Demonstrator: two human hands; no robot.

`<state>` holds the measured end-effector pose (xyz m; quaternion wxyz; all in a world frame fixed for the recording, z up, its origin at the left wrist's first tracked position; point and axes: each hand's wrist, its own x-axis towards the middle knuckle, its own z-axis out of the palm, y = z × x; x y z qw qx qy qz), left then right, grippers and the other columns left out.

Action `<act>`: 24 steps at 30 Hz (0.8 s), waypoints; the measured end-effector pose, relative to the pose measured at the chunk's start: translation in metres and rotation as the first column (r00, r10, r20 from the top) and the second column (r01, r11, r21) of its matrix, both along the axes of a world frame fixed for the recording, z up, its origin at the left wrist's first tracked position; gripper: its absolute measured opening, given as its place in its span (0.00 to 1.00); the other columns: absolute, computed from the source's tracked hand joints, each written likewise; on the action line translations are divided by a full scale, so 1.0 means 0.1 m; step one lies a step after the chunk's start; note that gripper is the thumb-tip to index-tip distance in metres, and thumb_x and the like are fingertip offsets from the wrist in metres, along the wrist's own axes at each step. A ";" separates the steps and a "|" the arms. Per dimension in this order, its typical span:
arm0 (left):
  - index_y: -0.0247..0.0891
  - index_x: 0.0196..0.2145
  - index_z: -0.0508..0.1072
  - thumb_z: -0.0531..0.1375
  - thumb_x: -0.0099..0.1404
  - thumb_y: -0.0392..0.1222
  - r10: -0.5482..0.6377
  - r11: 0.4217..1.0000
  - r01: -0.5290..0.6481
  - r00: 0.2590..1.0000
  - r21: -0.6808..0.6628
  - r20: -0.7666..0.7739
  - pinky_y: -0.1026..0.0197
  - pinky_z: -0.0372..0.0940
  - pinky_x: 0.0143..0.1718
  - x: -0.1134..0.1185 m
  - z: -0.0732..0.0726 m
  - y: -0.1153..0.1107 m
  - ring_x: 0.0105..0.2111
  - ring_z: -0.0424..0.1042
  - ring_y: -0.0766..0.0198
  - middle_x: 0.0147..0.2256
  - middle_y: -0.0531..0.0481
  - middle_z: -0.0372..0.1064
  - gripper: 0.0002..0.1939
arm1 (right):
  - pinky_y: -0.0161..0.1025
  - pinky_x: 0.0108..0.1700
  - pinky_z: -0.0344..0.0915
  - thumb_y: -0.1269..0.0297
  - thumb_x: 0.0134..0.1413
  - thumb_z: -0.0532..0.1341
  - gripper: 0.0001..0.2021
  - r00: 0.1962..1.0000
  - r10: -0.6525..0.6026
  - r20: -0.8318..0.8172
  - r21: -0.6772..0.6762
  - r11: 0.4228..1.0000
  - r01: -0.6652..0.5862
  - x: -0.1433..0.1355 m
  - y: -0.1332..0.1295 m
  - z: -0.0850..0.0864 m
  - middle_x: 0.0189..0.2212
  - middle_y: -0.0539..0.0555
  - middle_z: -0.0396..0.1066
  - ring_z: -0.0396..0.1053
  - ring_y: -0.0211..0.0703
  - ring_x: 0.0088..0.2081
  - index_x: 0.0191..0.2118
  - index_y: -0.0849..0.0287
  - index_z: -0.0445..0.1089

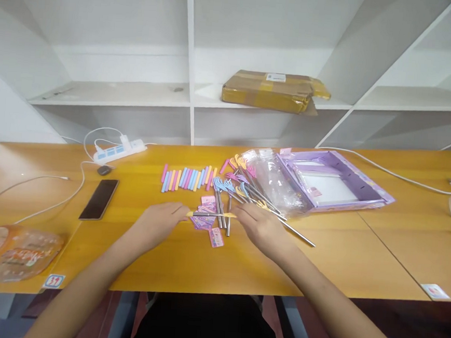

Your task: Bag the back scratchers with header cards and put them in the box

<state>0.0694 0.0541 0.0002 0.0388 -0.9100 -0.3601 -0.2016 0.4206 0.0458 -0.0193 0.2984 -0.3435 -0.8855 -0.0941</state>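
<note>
Between my two hands a telescopic back scratcher point(206, 215) is held level, a silver rod with yellow at both ends. My left hand point(167, 216) is closed around one yellow end. At the other yellow end my right hand point(260, 225) is closed too. Beneath the rod lie small pink and purple cards point(206, 220), with one pink card point(216, 237) set apart in front. Metal rods with yellow, pink, purple and blue claw heads point(241, 164) are heaped beyond my right hand. A row of pastel tubes point(189, 178) lies behind the cards.
A purple box point(363, 200) and clear plastic bags point(277, 181) lie right of the heap. To the left are a phone point(98, 199), a power strip point(119, 151), white cables and a plastic bag point(27, 255). A taped carton point(268, 90) rests on the shelf.
</note>
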 end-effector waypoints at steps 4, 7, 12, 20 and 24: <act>0.40 0.44 0.76 0.52 0.82 0.43 0.099 0.985 -0.075 0.984 0.157 -0.146 0.56 0.65 0.37 -0.41 0.15 -0.07 0.36 0.73 0.55 0.36 0.46 0.75 0.14 | 0.46 0.48 0.73 0.76 0.71 0.54 0.20 0.990 -0.119 -0.072 0.104 0.987 0.126 0.57 -0.15 -0.07 0.45 0.58 0.81 0.79 0.49 0.44 0.59 0.50 0.74; 0.41 0.45 0.78 0.54 0.80 0.40 0.136 0.979 -0.115 0.983 0.167 -0.121 0.54 0.66 0.38 -0.86 0.23 -0.17 0.36 0.73 0.54 0.35 0.47 0.76 0.11 | 0.46 0.47 0.73 0.75 0.71 0.56 0.22 0.966 -0.234 -0.111 0.198 0.947 0.252 1.27 -0.32 -0.19 0.42 0.56 0.82 0.81 0.48 0.41 0.60 0.44 0.74; 0.45 0.39 0.78 0.55 0.79 0.43 0.177 0.964 -0.172 0.984 0.204 -0.005 0.53 0.66 0.34 -1.42 0.26 -0.46 0.34 0.73 0.53 0.32 0.47 0.75 0.13 | 0.50 0.41 0.71 0.65 0.76 0.50 0.21 0.864 -0.468 -0.187 0.199 0.843 0.500 2.33 -0.69 -0.39 0.37 0.65 0.81 0.82 0.48 0.37 0.56 0.39 0.79; 0.42 0.41 0.76 0.56 0.80 0.49 0.224 0.949 -0.211 0.974 0.233 -0.031 0.54 0.67 0.38 -1.30 0.01 -0.73 0.33 0.74 0.55 0.33 0.48 0.75 0.14 | 0.49 0.29 0.67 0.59 0.67 0.56 0.17 0.783 -0.604 -0.147 -0.222 0.792 0.569 2.61 -0.78 -0.73 0.33 0.61 0.81 0.82 0.53 0.30 0.58 0.36 0.69; 0.40 0.40 0.76 0.54 0.81 0.51 0.268 0.951 -0.258 0.963 0.167 -0.038 0.56 0.70 0.38 -1.33 -0.16 -0.71 0.34 0.75 0.56 0.34 0.47 0.76 0.17 | 0.50 0.29 0.67 0.62 0.62 0.57 0.19 0.726 -0.659 -0.198 -0.338 0.741 0.580 2.60 -0.76 -0.87 0.31 0.61 0.81 0.81 0.58 0.29 0.56 0.35 0.68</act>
